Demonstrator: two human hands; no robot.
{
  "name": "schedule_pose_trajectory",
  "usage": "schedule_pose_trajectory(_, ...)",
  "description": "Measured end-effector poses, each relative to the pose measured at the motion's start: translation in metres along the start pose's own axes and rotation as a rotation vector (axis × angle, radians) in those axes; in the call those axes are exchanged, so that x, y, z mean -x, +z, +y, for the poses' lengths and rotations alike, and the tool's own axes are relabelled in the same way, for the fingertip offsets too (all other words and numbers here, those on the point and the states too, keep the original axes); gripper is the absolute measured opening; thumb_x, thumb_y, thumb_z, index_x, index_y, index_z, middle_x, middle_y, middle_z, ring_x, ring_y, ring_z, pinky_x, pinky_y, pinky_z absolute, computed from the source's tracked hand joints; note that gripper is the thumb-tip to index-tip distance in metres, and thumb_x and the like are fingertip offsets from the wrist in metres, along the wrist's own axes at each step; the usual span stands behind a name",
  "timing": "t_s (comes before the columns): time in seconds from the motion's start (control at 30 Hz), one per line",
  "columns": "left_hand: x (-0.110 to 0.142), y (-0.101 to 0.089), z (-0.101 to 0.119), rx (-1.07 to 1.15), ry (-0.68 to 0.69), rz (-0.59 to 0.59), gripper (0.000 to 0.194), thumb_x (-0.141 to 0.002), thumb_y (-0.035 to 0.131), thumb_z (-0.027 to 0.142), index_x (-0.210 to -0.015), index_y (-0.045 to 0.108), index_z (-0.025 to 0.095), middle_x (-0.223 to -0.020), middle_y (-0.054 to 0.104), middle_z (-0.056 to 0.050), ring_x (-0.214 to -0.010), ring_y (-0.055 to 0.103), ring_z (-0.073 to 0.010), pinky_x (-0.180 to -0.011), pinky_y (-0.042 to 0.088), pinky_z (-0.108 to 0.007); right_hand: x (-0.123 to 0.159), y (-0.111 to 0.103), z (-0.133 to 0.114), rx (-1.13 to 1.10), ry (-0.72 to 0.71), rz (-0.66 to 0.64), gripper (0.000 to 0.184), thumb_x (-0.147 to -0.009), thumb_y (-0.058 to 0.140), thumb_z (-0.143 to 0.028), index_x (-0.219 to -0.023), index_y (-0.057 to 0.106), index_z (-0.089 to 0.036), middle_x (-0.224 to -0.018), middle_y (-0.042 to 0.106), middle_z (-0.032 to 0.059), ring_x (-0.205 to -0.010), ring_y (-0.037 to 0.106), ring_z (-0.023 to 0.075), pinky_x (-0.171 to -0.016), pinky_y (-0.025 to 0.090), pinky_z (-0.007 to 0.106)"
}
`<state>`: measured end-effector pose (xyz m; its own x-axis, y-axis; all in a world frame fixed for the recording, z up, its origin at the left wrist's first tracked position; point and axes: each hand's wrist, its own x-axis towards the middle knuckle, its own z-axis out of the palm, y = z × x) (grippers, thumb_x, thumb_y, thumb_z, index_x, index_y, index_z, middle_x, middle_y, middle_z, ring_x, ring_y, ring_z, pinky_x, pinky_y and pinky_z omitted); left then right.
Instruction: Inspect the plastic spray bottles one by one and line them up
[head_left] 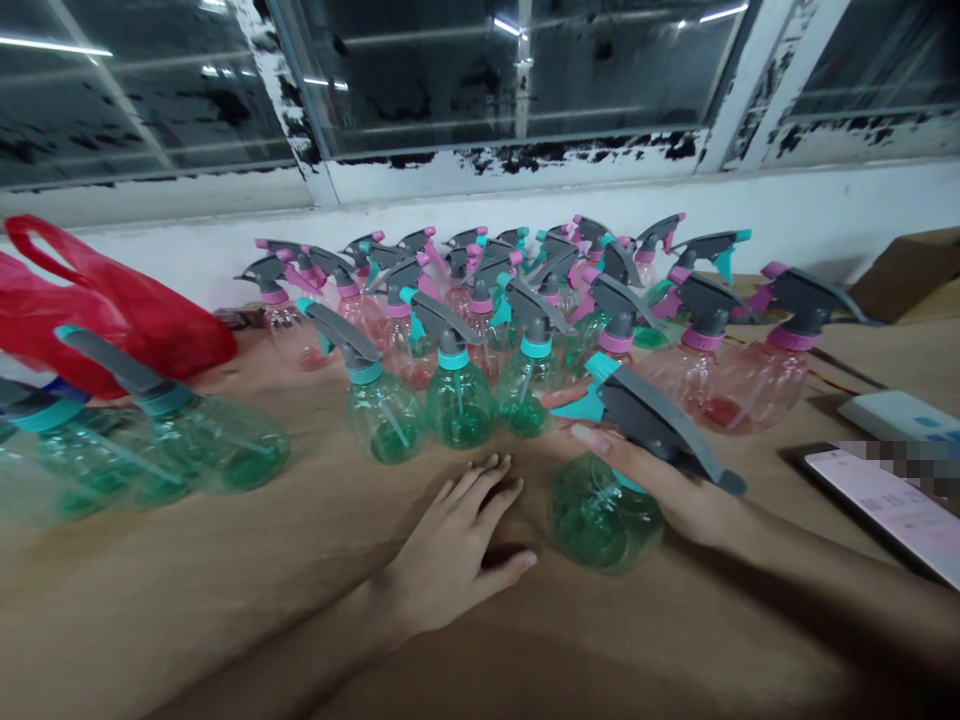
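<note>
My right hand (pixel 652 475) grips a spray bottle (pixel 600 525) by its neck, just under the grey and turquoise spray head. The bottle has a clear green body and tilts a little; I cannot tell whether its base touches the table. Flat on the wooden table (pixel 337 620) lies my left hand (pixel 457 545), fingers spread and holding nothing. Just beyond its fingertips stands a green spray bottle (pixel 460 400), with another green bottle (pixel 386 410) to its left and a third green bottle (pixel 527 395) to its right.
Several pink and green spray bottles (pixel 480 290) crowd along the wall. More green bottles (pixel 225 440) stand at the left, before a red plastic bag (pixel 142 320). At the right are a phone (pixel 885 510), a white box-shaped device (pixel 900 415) and a cardboard box (pixel 911 275).
</note>
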<state>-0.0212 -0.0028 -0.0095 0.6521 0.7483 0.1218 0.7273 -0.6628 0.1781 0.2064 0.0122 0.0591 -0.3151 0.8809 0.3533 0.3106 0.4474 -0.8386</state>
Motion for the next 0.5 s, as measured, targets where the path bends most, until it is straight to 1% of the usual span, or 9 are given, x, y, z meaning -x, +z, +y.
schedule_pose_trajectory(0.03, 0.0000, -0.0003, 0.0001, 0.001, 0.000, -0.002, 0.060, -0.090, 0.052, 0.053, -0.137, 0.042, 0.016, -0.149, 0.033, -0.013, -0.136, 0.030, -0.0299, -0.107, 0.030, -0.048, 0.0000, -0.0001, -0.0001, -0.009, 0.010, -0.004, 0.030, -0.090, 0.049, -0.044, -0.111, 0.066, -0.031, -0.068, 0.064, 0.0004, -0.062, 0.060, 0.0192, -0.060, 0.051, 0.035)
schedule_pose_trajectory(0.1, -0.0001, -0.0008, 0.0002, 0.004, -0.003, -0.009, 0.060, -0.091, 0.052, 0.053, -0.137, 0.041, 0.016, -0.149, 0.033, -0.013, -0.136, 0.030, -0.0301, -0.107, 0.030, -0.048, -0.0002, 0.0003, -0.0003, -0.031, 0.040, -0.019, 0.033, -0.089, 0.049, -0.045, -0.115, 0.064, -0.032, -0.070, 0.064, 0.0006, -0.063, 0.061, 0.0199, -0.061, 0.052, 0.036)
schedule_pose_trajectory(0.3, -0.0010, -0.0016, 0.0005, 0.011, -0.009, -0.015, 0.061, -0.090, 0.053, 0.053, -0.137, 0.041, 0.015, -0.148, 0.033, -0.014, -0.135, 0.030, -0.0305, -0.106, 0.031, -0.050, -0.0005, 0.0016, 0.0022, -0.053, 0.063, -0.005, 0.038, -0.088, 0.053, -0.045, -0.122, 0.059, -0.032, -0.087, 0.070, 0.0018, -0.082, 0.064, 0.0225, -0.080, 0.052, 0.042)
schedule_pose_trajectory(0.37, -0.0009, -0.0021, 0.0010, 0.014, -0.009, -0.008, 0.060, -0.090, 0.053, 0.052, -0.136, 0.042, 0.015, -0.148, 0.034, -0.014, -0.135, 0.031, -0.0303, -0.105, 0.032, -0.050, -0.0001, 0.0015, 0.0033, -0.069, 0.061, 0.004, 0.036, -0.088, 0.054, -0.044, -0.121, 0.060, -0.032, -0.097, 0.071, 0.0017, -0.088, 0.065, 0.0225, -0.086, 0.051, 0.043)
schedule_pose_trajectory(0.5, -0.0005, -0.0028, 0.0015, 0.021, -0.003, 0.000, 0.060, -0.090, 0.055, 0.051, -0.135, 0.043, 0.013, -0.146, 0.036, -0.014, -0.135, 0.031, -0.0304, -0.106, 0.031, -0.049, 0.0007, 0.0021, 0.0051, -0.113, 0.072, -0.010, 0.029, -0.088, 0.054, -0.045, -0.109, 0.068, -0.031, -0.111, 0.070, 0.0006, -0.105, 0.063, 0.0226, -0.100, 0.045, 0.042)
